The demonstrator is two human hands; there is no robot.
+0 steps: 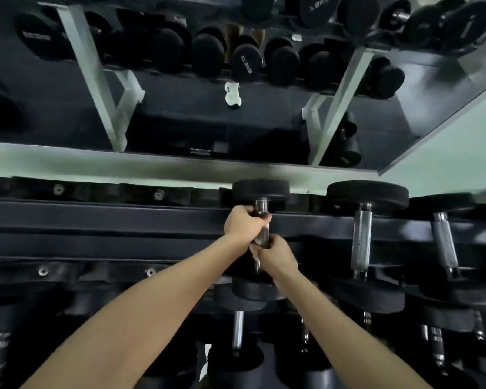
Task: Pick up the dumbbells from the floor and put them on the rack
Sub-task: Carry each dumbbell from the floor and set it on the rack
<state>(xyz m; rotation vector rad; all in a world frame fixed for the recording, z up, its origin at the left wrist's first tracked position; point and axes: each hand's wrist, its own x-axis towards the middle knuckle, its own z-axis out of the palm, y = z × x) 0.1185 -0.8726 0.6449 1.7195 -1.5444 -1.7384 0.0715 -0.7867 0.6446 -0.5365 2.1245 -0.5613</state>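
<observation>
Left hand (pixel 243 223) and right hand (pixel 277 255), fingers (pixel 265 219) curled, grip dumbbell (pixel 261 189) handle over rack (pixel 124 217). Reflected end-cap print in mirror (pixel 180 113): unreadable.

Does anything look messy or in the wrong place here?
Yes, one thing. In the mirror, a lone dumbbell seems to stand on the floor beside the rack's white leg, not on a shelf like the others. Left hand and right hand grip the held dumbbell.

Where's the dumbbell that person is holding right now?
Head view, centre: the dumbbell is across the rack top rails, the left hand and right hand gripping its handle, with a larger dumbbell just to its right.
</observation>
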